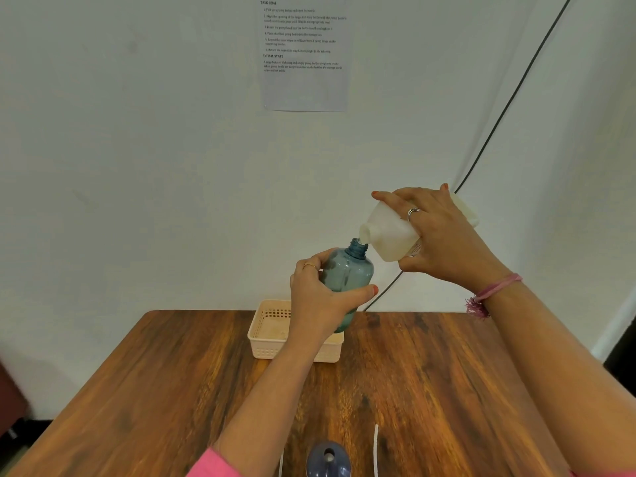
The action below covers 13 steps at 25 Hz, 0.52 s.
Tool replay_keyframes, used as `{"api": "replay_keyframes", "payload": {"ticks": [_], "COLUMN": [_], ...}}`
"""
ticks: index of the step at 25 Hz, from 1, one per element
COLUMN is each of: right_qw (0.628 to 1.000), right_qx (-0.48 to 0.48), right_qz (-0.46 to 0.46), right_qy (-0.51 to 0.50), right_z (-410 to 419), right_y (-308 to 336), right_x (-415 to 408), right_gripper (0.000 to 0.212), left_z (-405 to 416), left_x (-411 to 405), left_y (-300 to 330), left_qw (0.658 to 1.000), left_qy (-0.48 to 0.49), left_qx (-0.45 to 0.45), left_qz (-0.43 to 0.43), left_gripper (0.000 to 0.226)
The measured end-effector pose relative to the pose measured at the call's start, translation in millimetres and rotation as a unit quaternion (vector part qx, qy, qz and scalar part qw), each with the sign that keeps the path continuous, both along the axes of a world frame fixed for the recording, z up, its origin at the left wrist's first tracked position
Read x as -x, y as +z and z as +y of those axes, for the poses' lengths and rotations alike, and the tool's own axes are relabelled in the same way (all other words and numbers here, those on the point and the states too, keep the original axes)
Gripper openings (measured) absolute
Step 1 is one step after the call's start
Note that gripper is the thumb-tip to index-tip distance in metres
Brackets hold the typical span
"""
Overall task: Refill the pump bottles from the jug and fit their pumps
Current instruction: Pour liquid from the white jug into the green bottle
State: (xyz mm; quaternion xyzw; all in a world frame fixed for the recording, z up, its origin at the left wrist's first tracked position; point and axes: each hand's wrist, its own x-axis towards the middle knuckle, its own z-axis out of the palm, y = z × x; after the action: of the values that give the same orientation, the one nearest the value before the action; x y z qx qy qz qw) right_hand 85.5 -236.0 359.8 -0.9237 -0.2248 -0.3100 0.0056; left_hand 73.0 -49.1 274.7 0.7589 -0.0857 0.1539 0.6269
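Both hands are wrapped tight: left hand (pixel 321 297) grips the upright blue pump bottle (pixel 349 277) above the worktop (pixel 430 373), right hand (pixel 444 235) tips the white jug (pixel 387 232), spout just over the bottle's open neck.

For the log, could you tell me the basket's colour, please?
Pale peach, with a perforated lattice wall; the basket shows best in the head view.

Pink sleeve (pixel 213 464) on left arm; rings on both hands; pink thread bracelet (pixel 492 292) on right wrist; red-painted nails.
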Motion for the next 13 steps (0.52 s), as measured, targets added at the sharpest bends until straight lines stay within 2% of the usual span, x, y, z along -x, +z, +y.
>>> {"api": "replay_keyframes", "payload": {"ticks": [13], "right_qw": [1.0], "right_qx": [0.008], "right_qz": [-0.004], "right_qy": [-0.007], "right_z": [-3.5], "right_y": [1.1], "right_x": [0.3], "right_gripper": [0.104], "left_z": [-3.7], "left_x": [-2.1], "left_y": [0.3], "left_qw": [1.0], "left_qy": [0.0], "left_qx": [0.013], "left_qz": [0.004], "left_gripper": [0.073]}}
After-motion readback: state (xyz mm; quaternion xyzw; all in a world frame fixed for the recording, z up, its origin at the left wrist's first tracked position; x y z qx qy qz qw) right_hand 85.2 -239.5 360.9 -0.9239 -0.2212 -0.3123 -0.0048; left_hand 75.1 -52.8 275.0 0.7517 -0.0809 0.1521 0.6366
